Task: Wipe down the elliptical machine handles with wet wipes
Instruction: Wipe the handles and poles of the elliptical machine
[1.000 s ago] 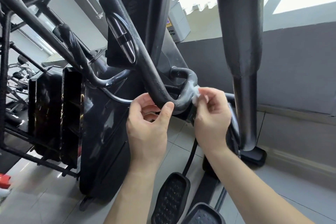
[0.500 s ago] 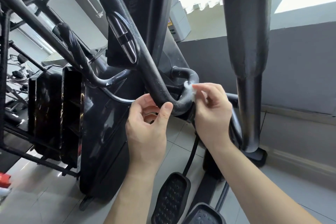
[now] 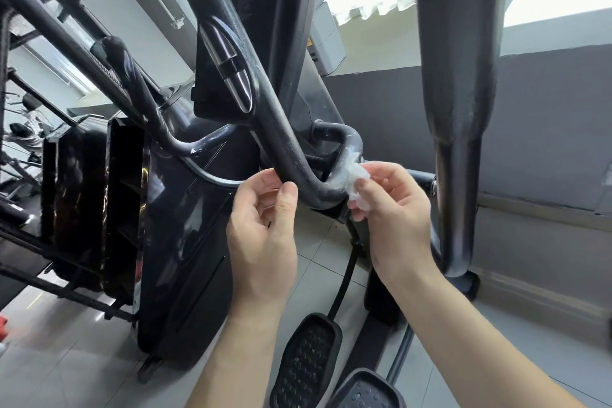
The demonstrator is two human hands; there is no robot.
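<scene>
The left hand curls thumb and fingers round the low bend of the black handle; just beside it the right hand pinches a crumpled white wet wipe against the same bar, above 2 pedals

Two bare hands in shot here: the left hand at lower centre, the right hand just right of centre. The left forearm and right forearm run unclothed to the bottom edge. Nails are short and plain, as on the left thumbnail, and fine creases line the knuckles.
</scene>
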